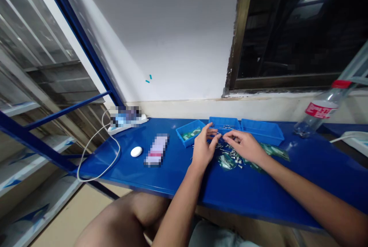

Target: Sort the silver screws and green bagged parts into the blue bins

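Observation:
My left hand [204,145] and my right hand [245,144] meet fingertip to fingertip over the blue table [310,162], both pinched on a small part too tiny to make out. Just under them lie several loose screws [234,155] and small clear plastic bags [227,161]. Three blue bins stand behind the hands: the left bin [189,132] holds greenish bags, the middle bin [224,124] holds a few small metal parts, and the right bin [263,130] shows no contents from here.
A clear plastic bottle [320,111] with a red cap leans at the right. A white oval object [136,151], a blurred flat item [156,150] and a white power strip [126,118] with its cable [97,158] sit at the left. Metal shelving [43,97] stands left.

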